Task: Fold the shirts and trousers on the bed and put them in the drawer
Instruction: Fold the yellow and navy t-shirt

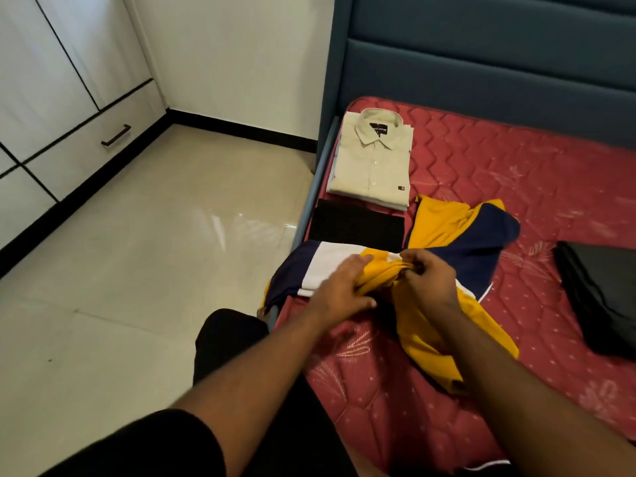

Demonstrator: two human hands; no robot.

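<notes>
left hand [339, 287]: lying at centre frame on the yellow, navy and white shirt [444, 232], fingers curling into a bunched yellow fold, thumb low at the near edge.
right hand [426, 278]: sitting just right of the left hand, fingers curled, pinching the same yellow bunch from the other side.
shirt: sprawling unfolded across the bed [516, 187] at centre frame; navy and white part lying under the left hand at the bed's left edge, one yellow and navy part fanning toward upper right, a yellow part trailing toward lower right under the right forearm.
cream shirt [373, 160]: lying folded and buttoned, collar up, above centre near the headboard corner, topping a small stack of folded pieces.
black garment [356, 227]: lying folded flat between the cream shirt and the hands, touching the multicolour shirt's white panel.
dark trousers [602, 297]: lying folded at the right edge of the frame, well apart from the hands.
drawer [93, 146]: sitting closed in the white cabinet at upper left, dark bar handle showing.
headboard [481, 46]: blue padded panels running along the top right.
floor [137, 253]: glossy pale tiles filling the left of the frame.
</notes>
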